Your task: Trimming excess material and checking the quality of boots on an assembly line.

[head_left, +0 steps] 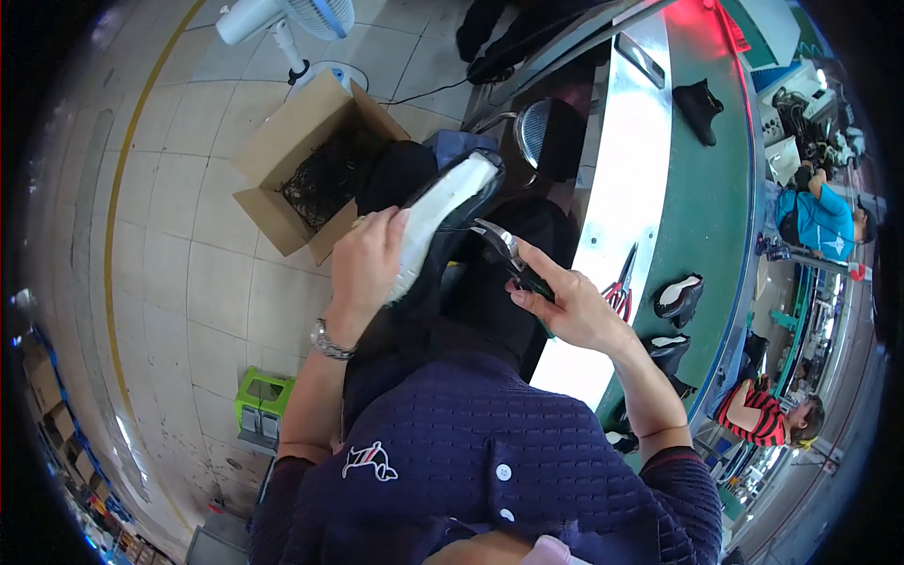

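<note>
My left hand (367,268) grips a black shoe (433,221) over my lap, its white underside turned up and its toe pointing away from me. The fingers close over the shoe's left edge. In my right hand (570,301) is a pair of pliers (499,243) with metal jaws and dark handles. Those jaws are just right of the shoe's edge, level with its middle. A thin dark strand seems to run between the shoe and the jaws; I cannot tell whether the jaws pinch it.
At front left an open cardboard box (259,141) holds dark scraps. A white fan (282,24) stands behind it. To my right, a metal ledge (626,179) carries red-handled tools (619,294) and a phone (640,58). Beyond it, several black shoes (697,111) lie on a green belt (697,198).
</note>
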